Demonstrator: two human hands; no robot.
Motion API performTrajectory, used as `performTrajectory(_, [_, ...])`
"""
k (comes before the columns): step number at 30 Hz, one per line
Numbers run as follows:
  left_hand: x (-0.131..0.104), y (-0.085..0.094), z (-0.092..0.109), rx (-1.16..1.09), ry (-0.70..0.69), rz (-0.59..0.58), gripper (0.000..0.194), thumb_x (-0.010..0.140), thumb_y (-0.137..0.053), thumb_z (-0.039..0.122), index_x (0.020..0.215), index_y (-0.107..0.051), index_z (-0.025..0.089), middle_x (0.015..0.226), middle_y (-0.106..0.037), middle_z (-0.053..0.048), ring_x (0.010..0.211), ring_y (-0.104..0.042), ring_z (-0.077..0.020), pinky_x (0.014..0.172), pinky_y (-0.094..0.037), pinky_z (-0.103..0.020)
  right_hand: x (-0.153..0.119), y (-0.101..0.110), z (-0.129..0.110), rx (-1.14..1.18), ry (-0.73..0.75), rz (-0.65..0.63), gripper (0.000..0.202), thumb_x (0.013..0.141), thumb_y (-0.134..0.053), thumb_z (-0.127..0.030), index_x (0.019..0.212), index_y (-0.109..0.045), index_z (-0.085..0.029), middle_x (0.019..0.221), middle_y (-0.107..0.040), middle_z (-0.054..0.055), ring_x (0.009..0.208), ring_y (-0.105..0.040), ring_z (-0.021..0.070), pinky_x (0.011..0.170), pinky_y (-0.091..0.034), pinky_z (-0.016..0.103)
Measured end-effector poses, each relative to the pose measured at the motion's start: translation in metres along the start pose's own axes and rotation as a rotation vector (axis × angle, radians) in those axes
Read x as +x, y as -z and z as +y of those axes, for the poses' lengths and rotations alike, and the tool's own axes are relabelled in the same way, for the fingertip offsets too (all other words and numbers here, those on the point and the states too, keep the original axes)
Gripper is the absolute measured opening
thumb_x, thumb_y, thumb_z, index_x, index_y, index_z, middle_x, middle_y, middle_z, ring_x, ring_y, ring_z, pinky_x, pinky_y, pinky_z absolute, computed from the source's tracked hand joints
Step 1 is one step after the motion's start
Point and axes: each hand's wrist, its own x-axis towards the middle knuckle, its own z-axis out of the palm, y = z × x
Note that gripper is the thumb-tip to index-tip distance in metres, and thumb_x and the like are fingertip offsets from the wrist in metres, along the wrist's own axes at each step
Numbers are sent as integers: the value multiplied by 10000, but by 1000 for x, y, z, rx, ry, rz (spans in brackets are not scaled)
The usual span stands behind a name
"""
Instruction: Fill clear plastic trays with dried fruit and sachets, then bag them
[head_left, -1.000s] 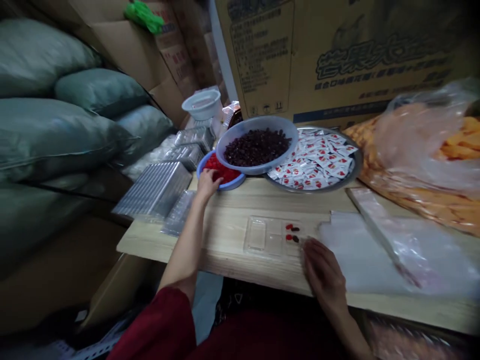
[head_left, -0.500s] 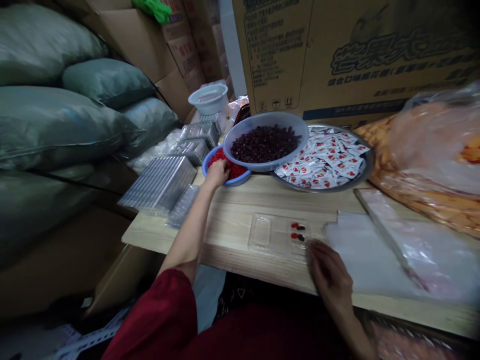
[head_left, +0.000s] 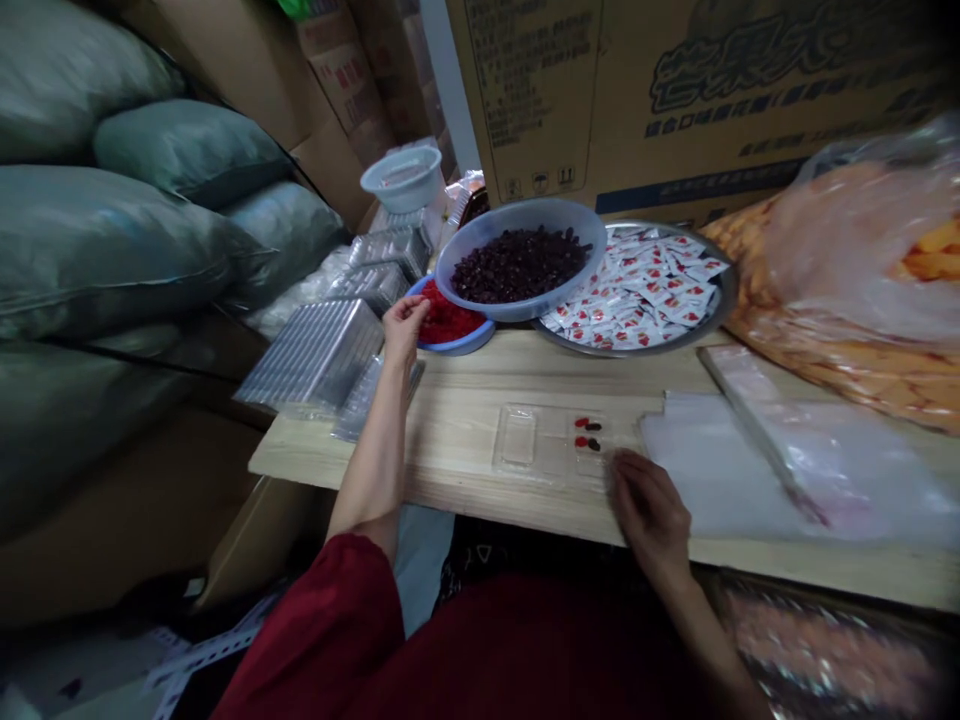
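Observation:
My left hand [head_left: 405, 322] is over the left rim of a blue basin [head_left: 461, 345] of small red pieces [head_left: 448, 318], thumb and fingertips pinched together. Whatever sits in the pinch is too small to make out. A clear plastic tray [head_left: 551, 475] lies flat near the table's front edge. Two red and two dark pieces [head_left: 593, 443] rest in its right part. Beside the tray's right edge is my right hand [head_left: 651, 510], fingers curled and thumb close to them; its fingertips are blurred and what they hold, if anything, is hidden.
A bowl of dark dried pieces [head_left: 521, 265] overlaps the red basin. Right of it stands a metal dish [head_left: 724, 300] of small white packets. Stacked clear trays [head_left: 315, 350] stand at left, plastic sheets [head_left: 697, 470] and a large orange-filled bag [head_left: 840, 290] at right. A carton [head_left: 547, 110] rises behind.
My left hand has drawn back from the red pieces to the basin's left rim, fingers now pinched. My right hand stays beside the tray. The whole view has shifted slightly.

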Motion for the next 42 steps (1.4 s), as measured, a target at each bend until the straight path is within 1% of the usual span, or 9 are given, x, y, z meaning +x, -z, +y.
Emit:
performTrajectory(6, [-38, -13, 0, -253, 24, 49, 379, 703, -837, 459, 891, -644, 193, 754, -648, 16, 639, -602, -85, 609, -496, -195, 4, 3, -5, 5, -47, -27, 186, 974, -597, -180, 1119, -708, -215, 1157, -705, 108, 1129, -661, 245, 990, -561, 473])
performTrajectory(11, [-8, -19, 6, -161, -30, 196, 264, 733, -803, 309, 878, -620, 186, 771, -613, 32, 688, -607, -86, 695, -513, -208, 2, 2, -1, 11, -34, -21, 189, 969, -604, -182, 1120, -707, -225, 1165, -705, 102, 1125, -664, 253, 980, -564, 480])
performTrajectory(18, [18, -10, 7, -22, -78, 145, 239, 673, -796, 147, 843, -628, 158, 753, -596, 34, 665, -573, -79, 691, -496, -196, 2, 1, -2, 20, -44, -6, 210, 961, -606, -163, 1138, -701, -224, 1173, -704, 109, 1136, -660, 257, 989, -555, 489])
performTrajectory(21, [-23, -18, 22, -41, -165, 107, 239, 772, -794, 259, 918, -619, 186, 749, -574, 42, 661, -584, -88, 697, -512, -215, 3, 2, -5, 10, -65, 8, 197, 969, -593, -173, 1125, -704, -218, 1151, -710, 113, 1130, -662, 254, 988, -558, 491])
performTrajectory(24, [-103, -39, 45, 15, -233, -67, 212, 866, -750, 341, 999, -632, 226, 834, -624, 18, 708, -615, -115, 730, -535, -257, 5, 3, -8, 5, -95, 34, 177, 978, -579, -196, 1100, -706, -214, 1126, -720, 112, 1114, -671, 250, 975, -570, 487])
performTrajectory(28, [-214, -72, 51, 219, -299, -680, 118, 949, -660, 331, 1047, -687, 273, 993, -704, -46, 923, -669, -190, 856, -555, -350, 6, 3, -8, -5, -105, 55, 163, 986, -571, -215, 1087, -699, -217, 1107, -726, 115, 1099, -675, 249, 955, -580, 490])
performTrajectory(30, [-246, -87, 39, 287, -374, -862, 139, 979, -608, 326, 1070, -695, 267, 1041, -712, -73, 1010, -669, -218, 911, -549, -396, 7, 3, -8, -3, -90, 52, 170, 987, -567, -203, 1094, -698, -216, 1103, -724, 114, 1100, -672, 245, 959, -579, 488])
performTrajectory(34, [-258, -102, 17, 406, -474, -984, 180, 992, -581, 340, 1071, -714, 249, 1089, -719, -96, 1091, -655, -252, 961, -527, -455, 7, 4, -9, -9, -85, 33, 185, 996, -555, -207, 1112, -699, -216, 1118, -719, 115, 1108, -666, 244, 983, -570, 492])
performTrajectory(42, [-255, -94, 16, 398, -466, -935, 163, 980, -590, 277, 1048, -738, 291, 1032, -723, -62, 1042, -649, -240, 937, -526, -447, 7, 3, -6, -18, 20, -109, 302, 974, -602, -199, 1256, -687, -266, 1257, -678, 99, 1275, -582, 273, 1064, -525, 527])
